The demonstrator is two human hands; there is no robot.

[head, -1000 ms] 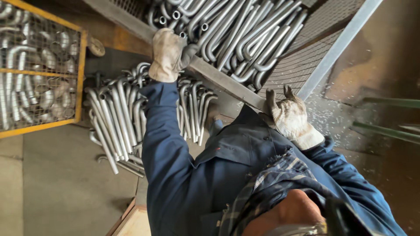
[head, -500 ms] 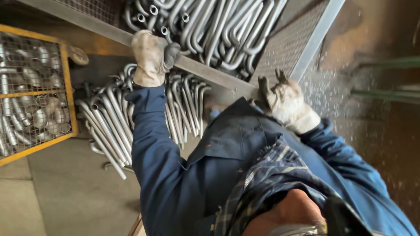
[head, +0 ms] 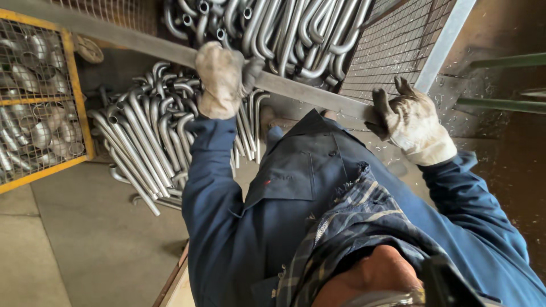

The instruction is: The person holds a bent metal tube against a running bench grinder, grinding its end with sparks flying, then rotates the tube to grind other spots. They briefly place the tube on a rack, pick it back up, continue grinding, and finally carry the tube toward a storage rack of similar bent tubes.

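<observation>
Concrete floor (head: 85,244) holds two heaps of bent steel tubes (head: 153,136); both gloved hands, left (head: 223,79) and right (head: 410,122), still clasp one grey cage rail (head: 301,91), unmoved.

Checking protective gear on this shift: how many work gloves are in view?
2. One glove on the left hand grips the grey metal bar; the other, on the right hand, holds the same bar by the mesh panel. None seems hidden.
</observation>
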